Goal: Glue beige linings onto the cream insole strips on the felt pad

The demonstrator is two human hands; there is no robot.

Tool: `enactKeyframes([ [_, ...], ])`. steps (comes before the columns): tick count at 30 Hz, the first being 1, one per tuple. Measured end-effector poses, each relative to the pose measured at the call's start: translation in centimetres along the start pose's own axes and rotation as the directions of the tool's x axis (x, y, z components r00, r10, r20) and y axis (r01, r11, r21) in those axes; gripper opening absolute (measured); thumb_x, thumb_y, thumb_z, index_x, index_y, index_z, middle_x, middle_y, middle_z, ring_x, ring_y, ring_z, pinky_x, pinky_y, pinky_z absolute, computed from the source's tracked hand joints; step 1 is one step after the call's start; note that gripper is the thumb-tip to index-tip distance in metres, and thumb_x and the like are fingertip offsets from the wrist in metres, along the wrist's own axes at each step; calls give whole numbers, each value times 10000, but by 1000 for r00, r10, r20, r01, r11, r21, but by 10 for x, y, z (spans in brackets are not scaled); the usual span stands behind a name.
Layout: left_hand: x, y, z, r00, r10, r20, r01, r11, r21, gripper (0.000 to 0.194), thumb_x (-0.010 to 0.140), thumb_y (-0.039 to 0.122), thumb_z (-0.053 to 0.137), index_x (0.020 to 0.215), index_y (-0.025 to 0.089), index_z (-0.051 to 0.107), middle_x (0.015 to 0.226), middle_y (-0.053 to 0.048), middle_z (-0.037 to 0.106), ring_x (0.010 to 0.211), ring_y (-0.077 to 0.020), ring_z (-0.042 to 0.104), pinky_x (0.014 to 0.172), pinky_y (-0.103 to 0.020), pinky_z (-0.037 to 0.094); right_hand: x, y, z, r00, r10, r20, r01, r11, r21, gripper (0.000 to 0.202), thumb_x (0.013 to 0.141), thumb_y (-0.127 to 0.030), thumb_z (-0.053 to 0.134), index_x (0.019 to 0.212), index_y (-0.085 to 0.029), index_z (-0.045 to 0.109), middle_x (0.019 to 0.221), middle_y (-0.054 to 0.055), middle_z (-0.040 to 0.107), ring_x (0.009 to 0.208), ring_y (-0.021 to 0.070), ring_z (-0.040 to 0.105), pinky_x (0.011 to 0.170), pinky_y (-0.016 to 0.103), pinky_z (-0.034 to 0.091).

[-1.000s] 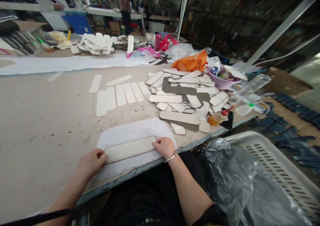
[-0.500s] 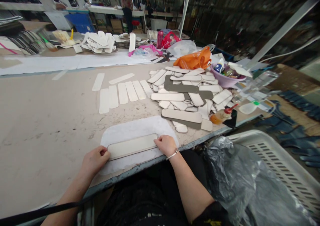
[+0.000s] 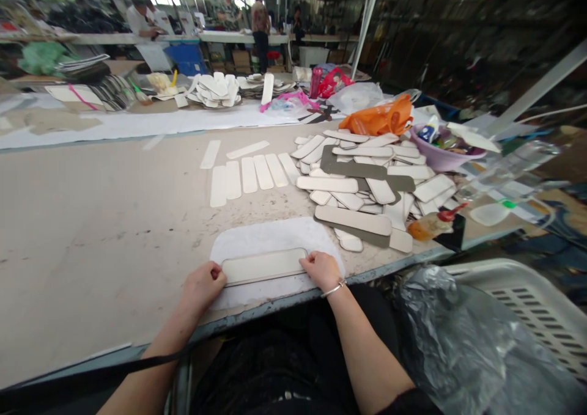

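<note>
A long white strip with rounded ends and a dark edge (image 3: 266,267) lies over a white rounded sheet (image 3: 279,231) near the table's front edge. My left hand (image 3: 204,285) pinches the strip's left end between thumb and fingers. At the other end, my right hand (image 3: 323,268), with a bracelet at the wrist, is closed on the corner. Whether the strip rests flat on the sheet or is slightly raised, I cannot tell. Beyond the sheet, several thin pale strips (image 3: 249,175) lie in a row.
A heap of white and grey strips (image 3: 351,219) spreads to the right. Near it are a glue bottle with a red tip (image 3: 431,224), an orange bag (image 3: 378,120) and a purple basin (image 3: 440,156). A white crate (image 3: 527,293) with grey plastic stands beside the table. People work far behind.
The camera view has turned left, so everything appears further right. Both hands keep their hold on the strip's two ends, and the strip looks hardly moved on the sheet.
</note>
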State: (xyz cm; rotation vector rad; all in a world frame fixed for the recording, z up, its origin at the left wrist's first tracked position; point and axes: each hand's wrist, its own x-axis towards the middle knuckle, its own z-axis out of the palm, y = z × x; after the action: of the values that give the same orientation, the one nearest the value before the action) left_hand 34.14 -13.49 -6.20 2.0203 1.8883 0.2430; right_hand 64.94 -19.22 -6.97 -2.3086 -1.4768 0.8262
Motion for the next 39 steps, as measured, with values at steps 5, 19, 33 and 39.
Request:
enactKeyframes([
  [5,-12,-22,0,995,99,-30,-103,979,-177,293,789,387,434,942,175,566,761,-22,631,589,-137,581,583,-262,468,0,2,3,1000,-24,-17,23,1000,-13,229,799,-377,543,695,-211,661,655,12,664,661,155,592,600,243,341],
  [19,-28,-41,10,724,655,-218,-679,732,-53,212,862,294,533,954,209,704,983,-80,689,904,-176,621,860,-356,506,-3,0,1,999,-34,-26,33,999,-33,252,809,-402,539,697,-204,647,650,11,660,653,151,590,593,238,337],
  [33,-25,-47,15,711,663,-233,-686,727,-24,179,830,301,569,902,229,717,972,-58,694,878,-184,627,846,-335,498,0,0,1,1000,-19,-7,19,1000,-25,209,793,-364,556,712,-203,661,668,13,669,684,144,603,618,221,370],
  [39,-23,-47,16,726,653,-216,-676,736,-45,191,830,318,554,888,233,715,967,-58,690,883,-189,623,849,-340,497,4,-2,1,1000,-11,12,12,998,-62,205,794,-356,551,712,-202,659,693,18,678,718,152,614,640,223,385],
])
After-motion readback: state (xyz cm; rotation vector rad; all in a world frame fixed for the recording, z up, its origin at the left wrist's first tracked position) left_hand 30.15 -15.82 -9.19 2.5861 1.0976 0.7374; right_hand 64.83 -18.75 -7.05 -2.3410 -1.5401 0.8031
